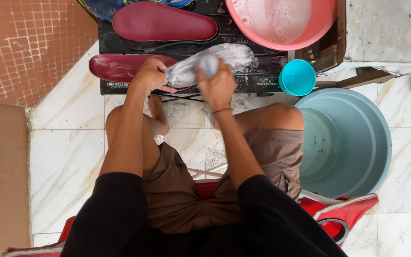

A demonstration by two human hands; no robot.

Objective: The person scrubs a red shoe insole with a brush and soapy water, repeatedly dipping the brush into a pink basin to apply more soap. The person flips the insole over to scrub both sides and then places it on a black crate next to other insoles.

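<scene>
Head view: a seated person in brown shorts and black sleeves, seen from above, works over a low black counter (pixel 120 45) on a marble-tiled floor (pixel 67 162).
Red tiled wall: upper left, beside the counter.
Upper insole: a dark red insole (pixel 165 22) lies flat on the counter's far part.
Lower insole: a second dark red insole (pixel 115 66) lies on the counter's near edge, partly behind the left hand.
Left hand: the left hand (pixel 151 76) is closed around the heel end of a soapy grey insole (pixel 229 56), gripping it above the counter.
Soapy grey insole: held tilted, its toe end pointing up and right, over the near edge of the counter and covered in lather.
Right hand: the right hand (pixel 217 85) is clenched around a small grey brush (pixel 209 64) pressed against the middle of the soapy insole; a thin band circles the wrist.
Pink basin: a pink basin (pixel 327 21) of foamy water sits on the counter's right end.
Teal cup: a small teal cup (pixel 297 77) stands just beside the counter.
Blue-grey tub: a large tub (pixel 357 138) rests on the floor by the right knee.
</scene>
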